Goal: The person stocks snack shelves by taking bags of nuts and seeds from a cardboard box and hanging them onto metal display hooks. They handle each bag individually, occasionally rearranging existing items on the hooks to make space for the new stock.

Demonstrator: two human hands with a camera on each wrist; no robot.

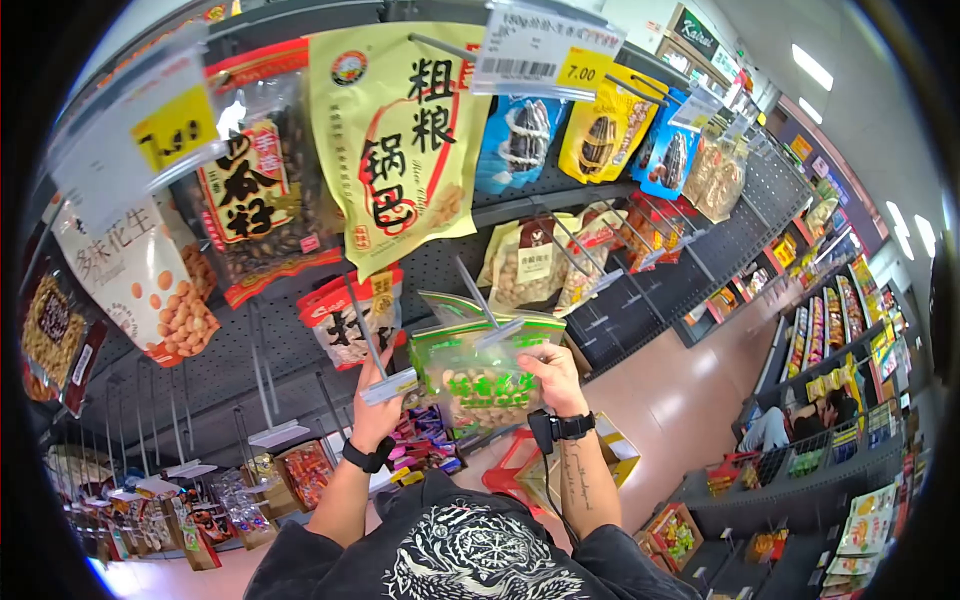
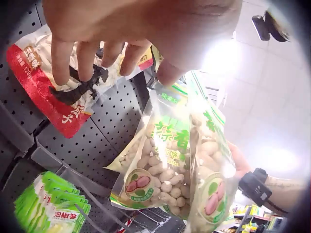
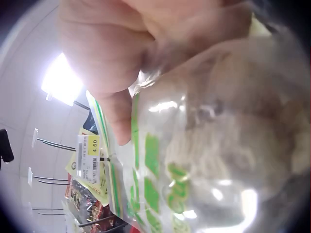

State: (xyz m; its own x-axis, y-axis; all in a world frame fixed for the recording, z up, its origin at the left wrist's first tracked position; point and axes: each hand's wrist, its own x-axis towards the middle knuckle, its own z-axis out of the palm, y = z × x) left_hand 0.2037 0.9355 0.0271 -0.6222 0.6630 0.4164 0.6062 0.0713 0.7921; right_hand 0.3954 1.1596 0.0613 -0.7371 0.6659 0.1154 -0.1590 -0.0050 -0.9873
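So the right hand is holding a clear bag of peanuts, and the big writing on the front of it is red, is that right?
Not quite: the big writing is green, not red, and the head view shows it. The right hand is indeed holding the clear bag of peanuts, just as you said.

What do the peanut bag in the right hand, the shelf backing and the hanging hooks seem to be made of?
The peanut bag looks like glossy clear plastic film: it catches bright glints and shows the nuts. The shelf backing seems matt grey painted metal, judging by its rows of punched holes. The hooks look like smooth metal rod, thin and straight, though any coating is unclear.
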